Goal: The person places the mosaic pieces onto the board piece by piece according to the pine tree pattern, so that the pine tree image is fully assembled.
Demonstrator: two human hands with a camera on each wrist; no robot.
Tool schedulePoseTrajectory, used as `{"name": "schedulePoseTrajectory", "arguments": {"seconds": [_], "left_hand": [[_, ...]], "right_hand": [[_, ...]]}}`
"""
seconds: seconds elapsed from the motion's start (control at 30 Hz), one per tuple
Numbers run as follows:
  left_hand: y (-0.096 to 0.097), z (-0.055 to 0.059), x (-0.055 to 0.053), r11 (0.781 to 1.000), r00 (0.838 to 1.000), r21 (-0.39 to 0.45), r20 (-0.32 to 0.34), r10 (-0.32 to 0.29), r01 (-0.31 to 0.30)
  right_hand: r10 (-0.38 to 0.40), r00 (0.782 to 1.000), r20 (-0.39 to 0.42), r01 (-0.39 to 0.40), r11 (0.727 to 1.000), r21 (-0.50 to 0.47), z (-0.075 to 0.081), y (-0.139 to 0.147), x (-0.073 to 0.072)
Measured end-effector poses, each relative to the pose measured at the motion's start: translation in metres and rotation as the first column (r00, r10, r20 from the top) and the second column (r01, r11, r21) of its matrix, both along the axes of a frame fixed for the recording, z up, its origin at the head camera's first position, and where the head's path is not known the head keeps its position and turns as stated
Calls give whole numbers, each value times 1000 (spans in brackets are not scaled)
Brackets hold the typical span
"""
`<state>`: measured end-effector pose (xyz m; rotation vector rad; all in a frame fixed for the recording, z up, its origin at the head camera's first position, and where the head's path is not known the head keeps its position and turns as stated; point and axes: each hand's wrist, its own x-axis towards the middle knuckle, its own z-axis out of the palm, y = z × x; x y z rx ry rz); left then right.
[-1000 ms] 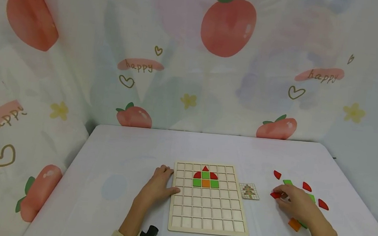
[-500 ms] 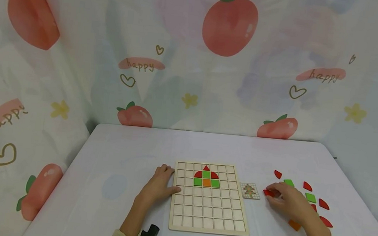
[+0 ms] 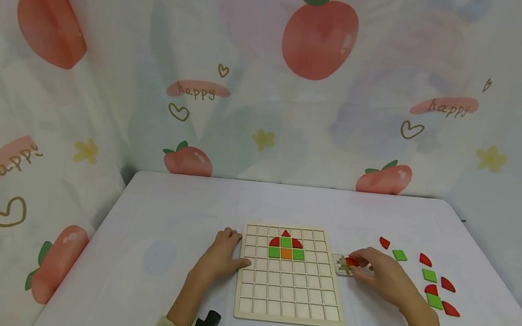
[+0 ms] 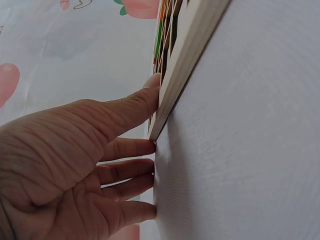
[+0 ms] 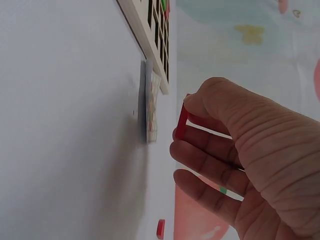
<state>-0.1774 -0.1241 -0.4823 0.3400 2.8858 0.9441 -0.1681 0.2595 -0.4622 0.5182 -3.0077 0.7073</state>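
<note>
A pale wooden grid board (image 3: 291, 294) lies on the table. In its upper rows sit a red triangle (image 3: 286, 233), two red quarter-round tiles, several green squares and an orange square (image 3: 286, 253). My left hand (image 3: 219, 256) rests at the board's left edge, thumb on the rim and fingers fairly straight, as the left wrist view also shows. Between thumb and fingertips my right hand (image 3: 384, 277) pinches a red tile (image 5: 181, 124); its exact shape is partly covered. This tile is held above the table, over the small pattern card (image 3: 342, 266) beside the board's right edge.
To the right lie loose tiles: red quarter-rounds such as one red tile (image 3: 448, 284), and green squares such as one green tile (image 3: 429, 276). A white cloth covers the table (image 3: 181, 202); printed fabric (image 3: 266, 106) hangs behind and at the sides.
My right hand has carried the red tile leftward from the loose tiles to the pattern card, uncovering several tiles. The orange loose tile is now hidden. My left hand stays at the board's edge.
</note>
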Motion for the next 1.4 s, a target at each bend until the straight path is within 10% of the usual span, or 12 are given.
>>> {"name": "schedulePoseTrajectory", "arguments": {"seconds": [1.4], "left_hand": [[2, 2, 0, 1000, 1000, -20, 10, 9, -9]], "right_hand": [[180, 973, -145, -177, 984, 38, -6, -83, -20]]}}
